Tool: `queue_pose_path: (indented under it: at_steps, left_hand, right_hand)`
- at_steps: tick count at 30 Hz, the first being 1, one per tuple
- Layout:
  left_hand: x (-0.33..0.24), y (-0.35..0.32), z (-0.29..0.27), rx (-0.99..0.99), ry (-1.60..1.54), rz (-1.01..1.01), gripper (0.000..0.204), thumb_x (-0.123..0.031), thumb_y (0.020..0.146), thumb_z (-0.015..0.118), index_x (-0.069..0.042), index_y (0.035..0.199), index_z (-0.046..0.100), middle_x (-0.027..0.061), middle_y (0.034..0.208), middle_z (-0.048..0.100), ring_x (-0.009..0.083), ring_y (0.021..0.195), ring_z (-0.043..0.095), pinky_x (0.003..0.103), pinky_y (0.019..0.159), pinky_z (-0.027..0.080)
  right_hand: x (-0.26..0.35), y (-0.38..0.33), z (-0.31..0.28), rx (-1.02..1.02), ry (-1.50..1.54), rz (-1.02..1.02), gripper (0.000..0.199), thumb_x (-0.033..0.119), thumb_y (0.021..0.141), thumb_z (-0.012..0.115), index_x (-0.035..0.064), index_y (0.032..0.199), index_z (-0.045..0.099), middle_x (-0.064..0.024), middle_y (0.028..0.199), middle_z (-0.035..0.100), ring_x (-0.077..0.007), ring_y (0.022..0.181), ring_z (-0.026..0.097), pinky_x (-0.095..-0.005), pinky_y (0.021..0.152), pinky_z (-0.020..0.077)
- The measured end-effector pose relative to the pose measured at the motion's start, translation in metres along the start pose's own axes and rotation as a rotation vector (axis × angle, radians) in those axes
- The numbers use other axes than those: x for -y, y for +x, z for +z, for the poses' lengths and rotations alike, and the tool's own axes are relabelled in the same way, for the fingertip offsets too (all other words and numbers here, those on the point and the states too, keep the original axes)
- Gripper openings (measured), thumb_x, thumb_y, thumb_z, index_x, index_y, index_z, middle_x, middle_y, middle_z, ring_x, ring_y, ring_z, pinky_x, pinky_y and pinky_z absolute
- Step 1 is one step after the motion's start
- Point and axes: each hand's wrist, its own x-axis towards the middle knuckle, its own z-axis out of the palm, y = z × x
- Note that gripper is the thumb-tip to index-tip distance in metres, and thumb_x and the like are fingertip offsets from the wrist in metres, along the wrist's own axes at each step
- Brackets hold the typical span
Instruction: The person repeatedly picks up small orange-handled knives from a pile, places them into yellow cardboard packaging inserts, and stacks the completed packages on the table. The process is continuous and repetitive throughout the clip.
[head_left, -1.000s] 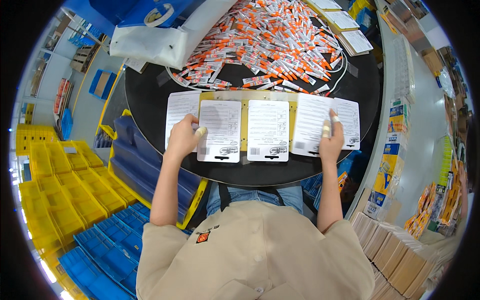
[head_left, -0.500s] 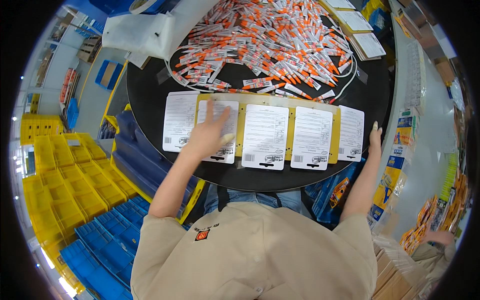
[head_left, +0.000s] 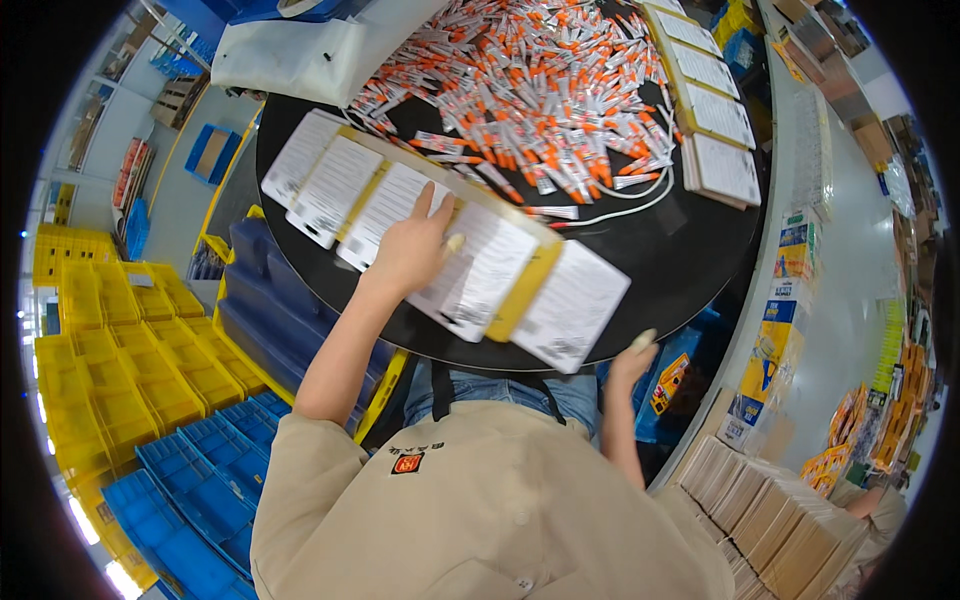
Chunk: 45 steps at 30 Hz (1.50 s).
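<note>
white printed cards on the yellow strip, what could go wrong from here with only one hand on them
1. The rightmost white printed card reaches the rim of the round black table; a nudge might tip it off.
2. Only the left hand presses the row on the yellow strip; the right hand is down at the table edge, so the cards may skew.
3. The heap of orange-and-white tubes lies close behind and could be knocked.
</note>
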Motion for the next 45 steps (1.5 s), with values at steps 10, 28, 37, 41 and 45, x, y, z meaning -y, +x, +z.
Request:
queue_pose_path:
  at_steps: [10,28,37,41,45]
  left_hand:
    - [-0.069,-0.045,0.027,0.292,-0.69,0.071,0.029,-0.015,0.088,0.063,0.003,0.11,0.059,0.0175,0.084,0.066,0.0196,0.06,0.064,0.032,0.06,0.051]
    - [0.099,-0.061,0.016,-0.223,-0.585,-0.642,0.024,-0.02,0.086,0.065,0.003,0.09,0.061,0.0141,0.073,0.065,0.0165,0.054,0.066,0.029,0.051,0.051]
    - [0.137,-0.07,-0.008,-0.67,-0.465,-0.254,0.019,-0.011,0.086,0.06,0.001,0.1,0.059,0.009,0.078,0.064,0.0156,0.076,0.064,0.027,0.071,0.049]
    - [0.106,-0.083,-0.033,-0.581,-0.666,-0.327,0.014,-0.011,0.09,0.054,0.001,0.095,0.059,0.0075,0.08,0.064,0.0171,0.078,0.062,0.027,0.072,0.046]
    - [0.051,-0.082,-0.063,-0.577,-0.747,-0.228,0.02,-0.018,0.094,0.051,0.0,0.088,0.058,0.0045,0.076,0.065,0.0102,0.072,0.058,0.024,0.064,0.044]
  right_hand:
    - [0.079,0.012,-0.042,0.269,0.338,-0.389,0.03,0.022,0.098,0.042,-0.001,0.103,0.061,-0.0132,0.089,0.064,-0.0198,0.078,0.064,-0.0329,0.069,0.0523]
    - [0.001,-0.035,0.019,-0.049,0.198,-0.052,0.058,0.029,0.097,0.042,-0.0146,0.134,0.032,-0.034,0.135,0.037,-0.0428,0.125,0.038,-0.0395,0.106,0.0285]
    - [0.137,-0.008,-0.028,0.451,-0.276,-0.978,0.043,0.015,0.089,0.054,0.0162,0.132,0.052,-0.0104,0.141,0.045,-0.0316,0.132,0.037,-0.0521,0.112,0.0131]
    - [0.141,-0.038,0.003,0.584,-0.342,-1.281,0.043,0.011,0.081,0.062,0.0158,0.124,0.059,-0.0081,0.134,0.052,-0.0301,0.13,0.041,-0.0508,0.11,0.0224]
    - [0.15,-0.061,0.041,0.527,-0.01,-1.327,0.043,0.009,0.078,0.063,0.0189,0.12,0.061,-0.0083,0.131,0.053,-0.029,0.127,0.043,-0.0494,0.109,0.0254]
